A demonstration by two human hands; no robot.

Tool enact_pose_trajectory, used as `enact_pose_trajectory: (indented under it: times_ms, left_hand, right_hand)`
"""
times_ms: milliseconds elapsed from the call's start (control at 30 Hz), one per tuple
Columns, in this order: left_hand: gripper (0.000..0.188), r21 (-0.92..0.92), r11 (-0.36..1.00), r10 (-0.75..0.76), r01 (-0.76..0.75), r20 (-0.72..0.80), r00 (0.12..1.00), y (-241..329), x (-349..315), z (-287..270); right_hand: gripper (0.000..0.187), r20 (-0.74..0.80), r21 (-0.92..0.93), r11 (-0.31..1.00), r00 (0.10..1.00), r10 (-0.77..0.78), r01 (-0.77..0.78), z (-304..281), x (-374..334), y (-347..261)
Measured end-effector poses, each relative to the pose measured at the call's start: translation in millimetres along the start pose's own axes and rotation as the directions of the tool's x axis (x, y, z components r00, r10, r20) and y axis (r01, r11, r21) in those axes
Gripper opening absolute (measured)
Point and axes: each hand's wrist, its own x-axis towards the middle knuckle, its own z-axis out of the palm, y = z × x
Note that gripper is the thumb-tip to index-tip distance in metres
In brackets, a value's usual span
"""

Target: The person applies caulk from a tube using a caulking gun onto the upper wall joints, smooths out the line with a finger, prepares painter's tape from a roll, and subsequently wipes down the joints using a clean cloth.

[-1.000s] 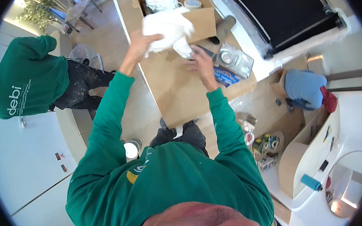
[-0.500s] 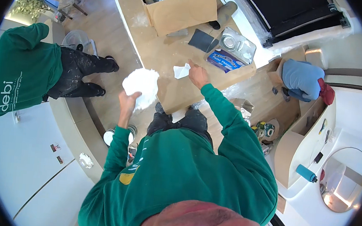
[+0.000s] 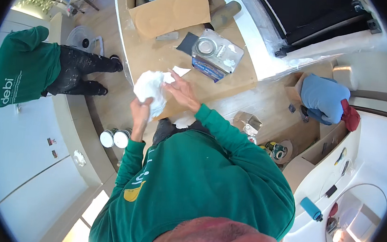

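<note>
My left hand (image 3: 140, 112) grips the near lower edge of a soft, fluffy white wad (image 3: 149, 89), thumb across its face. It is held up over the table's near left corner. My right hand (image 3: 184, 92) has come up against the wad's right side. Its thumb and forefinger are bent around a thin white scrap (image 3: 182, 71), which looks like paper or cloth. Where the scrap meets the wad, the fingers partly cover the join.
On the brown-covered table (image 3: 233, 81) are a rectangular metal can (image 3: 224, 53), a dark flat sheet (image 3: 188, 43) and an open cardboard box (image 3: 172, 17). White-lidded tubs (image 3: 121, 138) stand on the floor. A co-worker in green (image 3: 24, 71) is at left; a person in blue (image 3: 325, 92) crouches at right.
My right hand has left its spot by the table scrap and moved left to the wad, the scrap now at its fingers. The wad stands more folded, and the whole view has shifted.
</note>
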Motion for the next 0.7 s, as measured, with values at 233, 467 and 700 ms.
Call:
enact_pose_trajectory:
  times_ms: [233,467,700]
  left_hand:
    - [0.054,0.159,0.689,0.51,-0.707,0.586,0.629,142.1,3.4,61.4]
    - [0.103,0.166,-0.288,0.359,-0.943,0.932,0.054,189.2,86.2,171.5]
    - [0.122,0.225,-0.009,0.127,-0.974,0.967,0.222,200.2,97.2,216.4]
  right_hand:
    - [0.036,0.18,0.769,0.596,0.973,0.143,-0.23,-112.1,-65.1,-23.1]
    - [0.035,0.094,0.852,0.461,0.939,0.331,-0.248,-188.4,-124.1,71.6]
    - [0.057,-0.246,0.897,0.434,0.907,0.34,0.081,-176.1,-133.0,97.8]
